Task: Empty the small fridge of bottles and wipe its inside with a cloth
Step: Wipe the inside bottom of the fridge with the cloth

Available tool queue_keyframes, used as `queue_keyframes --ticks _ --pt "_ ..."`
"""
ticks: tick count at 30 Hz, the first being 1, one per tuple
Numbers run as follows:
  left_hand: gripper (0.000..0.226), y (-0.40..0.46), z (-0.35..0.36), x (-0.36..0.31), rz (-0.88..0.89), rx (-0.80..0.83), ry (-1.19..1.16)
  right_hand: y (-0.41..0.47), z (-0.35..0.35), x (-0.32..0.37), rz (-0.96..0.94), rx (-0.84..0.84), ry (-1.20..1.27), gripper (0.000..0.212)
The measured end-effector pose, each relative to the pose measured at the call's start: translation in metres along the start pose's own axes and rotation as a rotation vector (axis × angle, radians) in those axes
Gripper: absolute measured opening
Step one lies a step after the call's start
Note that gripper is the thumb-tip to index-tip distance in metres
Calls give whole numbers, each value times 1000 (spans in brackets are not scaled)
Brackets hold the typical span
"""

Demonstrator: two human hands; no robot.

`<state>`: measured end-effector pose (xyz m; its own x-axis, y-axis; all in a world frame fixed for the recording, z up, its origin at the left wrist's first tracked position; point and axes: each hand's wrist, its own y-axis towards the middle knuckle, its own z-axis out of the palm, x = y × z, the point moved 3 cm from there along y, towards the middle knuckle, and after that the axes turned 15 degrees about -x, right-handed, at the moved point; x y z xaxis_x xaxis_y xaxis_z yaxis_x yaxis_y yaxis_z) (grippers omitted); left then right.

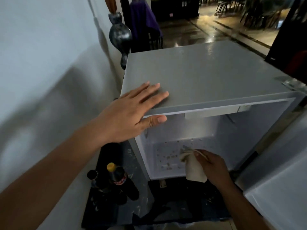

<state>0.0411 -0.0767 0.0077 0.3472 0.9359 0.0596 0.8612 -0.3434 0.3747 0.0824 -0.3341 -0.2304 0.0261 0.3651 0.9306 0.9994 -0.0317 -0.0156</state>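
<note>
Here, seen from above, a small grey fridge [207, 72] stands with its door [274, 188] swung open to the right, and its white inside holds no bottles. The left hand [132, 113] lies flat on the front left corner of the fridge top, fingers straight and spread, thumb hooked just under the front edge; it holds nothing and seems to be steadying the box. The right hand [214, 165] reaches into the fridge low down and grips a pale cloth [192, 166], fingers curled round its bunched upper part, while the loose end hangs over the front lip. The cloth rests on the fridge floor [167, 160], which is dotted with small brownish specks and smears. Three dark bottles [114, 181], one with a yellow cap, stand close together on a dark mat [166, 211] on the ground just left of the fridge. The cloth looks soft, light and floppy, so it is best held wadded in the palm, pressed flat with the fingers to scrub the specks. The bottles look full and fairly heavy, probably smooth plastic; the neck or waist gives the surest hold. The fridge is rigid but probably light enough to shift under hard wiping, which the bracing hand guards against.
</note>
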Motion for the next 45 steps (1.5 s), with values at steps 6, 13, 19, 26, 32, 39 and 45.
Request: queue_keyframes --ticks 6,13,19,26,32,39,45 --pt "78 2 4 -3 -9 34 23 18 69 -46 -62 21 -326 38" --pt "74 18 -6 1 -49 52 -126 8 140 -71 -337 132 -702 60" --pt "69 53 9 2 14 107 -157 19 124 -131 -477 173 -911 58" --pt "73 55 17 6 22 145 -150 35 67 -163 -219 1 -841 72" --pt "72 54 20 5 13 115 -138 79 41 -174 -33 -55 -909 80" --pt "70 55 18 4 16 91 -140 90 121 -151 -212 60 -915 68" --pt "72 55 19 4 37 140 -116 44 149 -136 -392 138 -899 66"
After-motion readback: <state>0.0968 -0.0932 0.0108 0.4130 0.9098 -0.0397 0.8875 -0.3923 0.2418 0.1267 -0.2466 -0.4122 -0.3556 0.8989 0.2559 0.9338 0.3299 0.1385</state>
